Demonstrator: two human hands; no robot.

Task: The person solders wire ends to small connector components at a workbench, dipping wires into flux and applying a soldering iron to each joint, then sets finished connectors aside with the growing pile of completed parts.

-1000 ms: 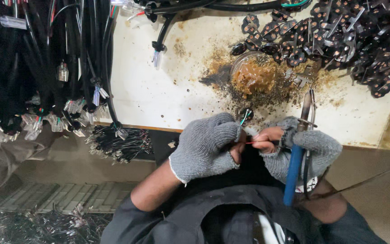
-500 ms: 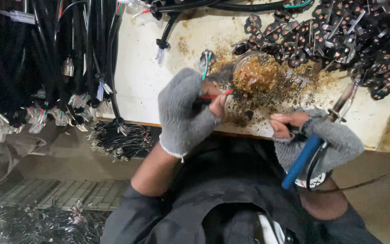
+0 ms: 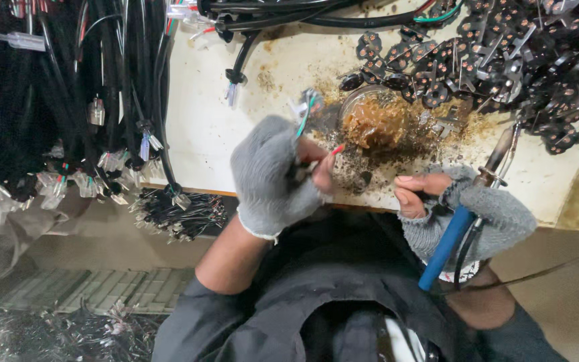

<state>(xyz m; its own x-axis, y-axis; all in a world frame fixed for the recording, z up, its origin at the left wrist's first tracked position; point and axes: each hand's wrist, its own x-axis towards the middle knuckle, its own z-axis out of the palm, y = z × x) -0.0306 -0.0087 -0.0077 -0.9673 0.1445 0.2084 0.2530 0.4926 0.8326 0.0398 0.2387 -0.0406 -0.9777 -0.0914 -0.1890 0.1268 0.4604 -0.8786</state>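
Gripped between thumb and bare fingertips of the left hand (image 3: 273,177), which wears a grey knitted fingerless glove, is a small bundle of thin wires (image 3: 309,119) in green, white and red; the fingers are closed firmly on it. A red wire end pokes out toward the small round glass dish of brown paste (image 3: 376,121) just beside it, though whether the tip touches the paste cannot be told. The right hand (image 3: 460,208), gloved the same way, is closed around a soldering iron with a blue handle (image 3: 452,238); its metal shaft points up and away over the surface, tip near the dish's right side. Both hands sit at the near edge of the stained cream-coloured surface (image 3: 202,127), which is strewn with brown residue around the dish. A heap of small black connector plates with copper dots (image 3: 504,53) lies along the far right. Bundles of black cables with clear plug ends (image 3: 102,100) hang at the left.
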